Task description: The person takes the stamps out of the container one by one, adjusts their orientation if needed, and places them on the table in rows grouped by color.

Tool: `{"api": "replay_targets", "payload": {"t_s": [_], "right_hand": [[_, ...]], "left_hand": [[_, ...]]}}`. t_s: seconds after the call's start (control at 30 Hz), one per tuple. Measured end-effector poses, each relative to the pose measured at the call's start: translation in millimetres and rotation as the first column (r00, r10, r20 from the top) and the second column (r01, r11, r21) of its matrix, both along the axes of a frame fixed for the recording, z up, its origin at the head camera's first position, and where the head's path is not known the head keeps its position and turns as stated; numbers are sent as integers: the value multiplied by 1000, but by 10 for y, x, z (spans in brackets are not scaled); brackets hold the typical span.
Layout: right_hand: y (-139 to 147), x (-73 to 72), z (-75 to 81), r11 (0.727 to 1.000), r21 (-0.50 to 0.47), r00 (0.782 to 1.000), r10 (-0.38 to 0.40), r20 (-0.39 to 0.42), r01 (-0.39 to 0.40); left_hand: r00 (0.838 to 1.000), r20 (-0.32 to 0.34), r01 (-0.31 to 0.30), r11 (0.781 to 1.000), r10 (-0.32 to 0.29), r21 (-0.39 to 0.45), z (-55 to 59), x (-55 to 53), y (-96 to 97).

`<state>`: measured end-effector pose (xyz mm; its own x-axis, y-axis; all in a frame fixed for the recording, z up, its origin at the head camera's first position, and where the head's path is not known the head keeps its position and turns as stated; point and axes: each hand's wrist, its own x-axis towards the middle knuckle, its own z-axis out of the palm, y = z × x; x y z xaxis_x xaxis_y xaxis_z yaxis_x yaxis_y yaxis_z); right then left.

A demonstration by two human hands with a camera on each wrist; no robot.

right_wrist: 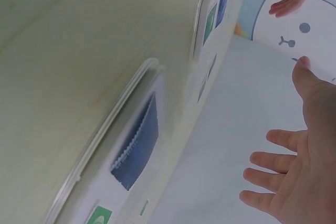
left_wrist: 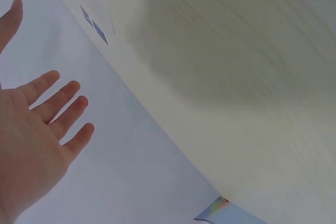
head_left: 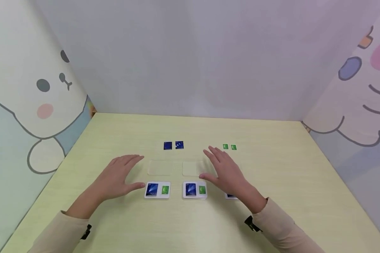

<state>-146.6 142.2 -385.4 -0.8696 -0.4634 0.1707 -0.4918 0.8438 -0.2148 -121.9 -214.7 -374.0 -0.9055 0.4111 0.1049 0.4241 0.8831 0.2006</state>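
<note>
My left hand (head_left: pixel 115 177) hovers over the table with fingers spread, its thumb tip beside the left white rectangular tile (head_left: pixel 160 196). On that tile lie a blue square piece (head_left: pixel 152 189) and a smaller green piece (head_left: pixel 165 190). A matching middle tile (head_left: pixel 194 197) carries the same pair, left of my right hand (head_left: pixel 226 174). The right hand also has straight, spread fingers and holds nothing. It partly hides a third white tile (head_left: pixel 228 198). Behind the tiles are clear flat rectangular pieces (head_left: pixel 160 168), the right one near my right thumb.
Two blue square pieces (head_left: pixel 168 146) lie farther back on the pale wooden table (head_left: pixel 120 130). Two small green pieces (head_left: pixel 225 146) are at the back right. A plain wall (head_left: pixel 190 70) stands behind the table, with cartoon-printed panels (head_left: pixel 44 116) at both sides.
</note>
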Motion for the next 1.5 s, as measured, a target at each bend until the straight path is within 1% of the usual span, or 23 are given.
{"api": "replay_targets", "payload": {"t_s": [0.27,0.4,0.63,0.8,0.93,1.17,1.33,1.5], "right_hand": [[-62,9,-11,1000,3,1000,16,-3,-16],[-88,17,-9,1000,3,1000,7,27,-7],[-151,42,-1,1000,9,998,13,63,-13],[-201,55,6,1000,15,996,13,88,-15],[-225,64,13,999,27,996,25,85,-27],[-248,63,1,998,41,997,55,61,-57],[-271,69,-14,997,35,996,59,69,-62],[-291,80,-17,997,42,995,59,77,-63]], "left_hand": [[999,32,11,1000,-11,4,-29,39,3],[999,46,17,1000,-17,4,-45,51,7],[998,52,39,999,-38,-12,-61,67,24],[996,70,49,999,-48,-16,-84,68,35],[996,77,54,998,-52,-23,-96,65,44],[996,66,70,997,-67,-45,-125,64,62],[994,82,73,996,-69,-51,-142,76,77],[995,67,75,995,-70,-63,-152,82,90]]}}
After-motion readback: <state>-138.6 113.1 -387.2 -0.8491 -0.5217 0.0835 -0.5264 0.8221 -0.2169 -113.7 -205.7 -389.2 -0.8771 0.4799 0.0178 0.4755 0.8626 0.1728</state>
